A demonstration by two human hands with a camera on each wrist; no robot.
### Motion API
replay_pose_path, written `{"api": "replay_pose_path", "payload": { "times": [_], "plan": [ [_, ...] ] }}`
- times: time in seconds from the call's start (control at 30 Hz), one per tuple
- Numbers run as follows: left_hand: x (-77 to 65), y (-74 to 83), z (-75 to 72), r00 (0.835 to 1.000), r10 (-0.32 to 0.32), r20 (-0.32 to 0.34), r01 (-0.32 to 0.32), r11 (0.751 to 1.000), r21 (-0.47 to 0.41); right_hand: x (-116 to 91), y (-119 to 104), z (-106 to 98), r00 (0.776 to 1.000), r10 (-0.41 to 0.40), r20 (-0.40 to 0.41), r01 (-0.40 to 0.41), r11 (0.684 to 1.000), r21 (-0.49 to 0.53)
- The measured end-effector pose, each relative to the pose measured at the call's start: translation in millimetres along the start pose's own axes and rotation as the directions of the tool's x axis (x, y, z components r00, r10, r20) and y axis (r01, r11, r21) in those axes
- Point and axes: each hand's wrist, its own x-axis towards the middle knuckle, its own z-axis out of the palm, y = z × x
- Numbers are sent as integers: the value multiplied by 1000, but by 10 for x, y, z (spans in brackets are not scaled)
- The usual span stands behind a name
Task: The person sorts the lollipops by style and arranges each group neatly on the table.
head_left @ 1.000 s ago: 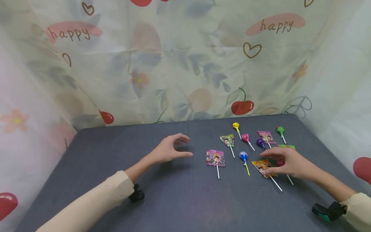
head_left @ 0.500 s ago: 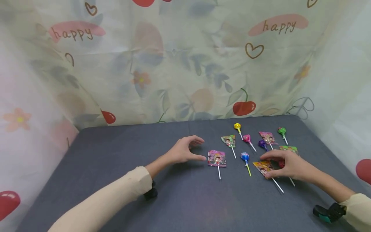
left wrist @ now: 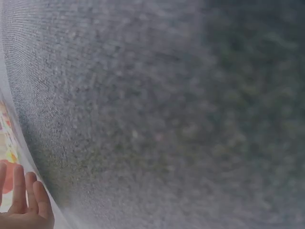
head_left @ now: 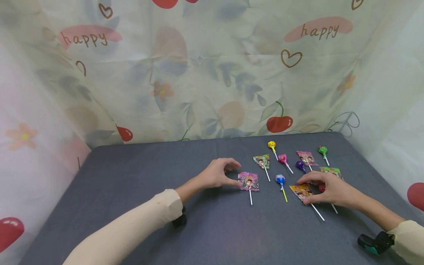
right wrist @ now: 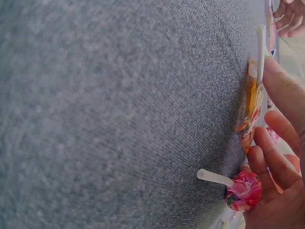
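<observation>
My left hand [head_left: 218,173] is low over the table at the left edge of a pink square-wrapped lollipop [head_left: 248,183]. Its thumb tip reaches the wrapper, and the fingers arch loosely above. My right hand [head_left: 331,189] is at a lollipop in an orange wrapper [head_left: 300,191], thumb and fingers spread around it with fingertips right at the wrapper. Its white stick [right wrist: 260,52] points toward me. Under the right palm lies a round red-pink lollipop [right wrist: 244,191], mostly covered by the hand in the head view. The left wrist view shows only part of the left hand [left wrist: 26,210].
Between the hands lies a blue lollipop [head_left: 280,180]. Farther back are lollipops in green [head_left: 261,161], yellow [head_left: 271,144], pink [head_left: 282,159], purple [head_left: 300,165] and several other wrappers. A patterned curtain [head_left: 198,73] borders the grey table [head_left: 132,176].
My left hand has moved right, up to the pink square-wrapped lollipop. The right hand has lowered slightly onto the orange-wrapped lollipop and then stayed there. The lollipops keep their places.
</observation>
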Motion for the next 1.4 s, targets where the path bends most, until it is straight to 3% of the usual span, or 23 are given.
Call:
{"api": "replay_pose_path", "payload": {
  "times": [0.2, 0.6, 1.4],
  "plan": [
    [13, 46, 16, 999, -47, 11, 47, 999, 26, 11, 16, 15, 1000, -6, -3, 6, 1000, 17],
    [106, 98, 110, 1000, -14, 5, 14, 999, 46, 19, 34, 33, 999, -39, -8, 39, 999, 30],
    [214, 110, 233, 1000, -9, 14, 7, 990, 143, 16, 22, 42, 998, -56, -15, 56, 998, 3]
  ]
}}
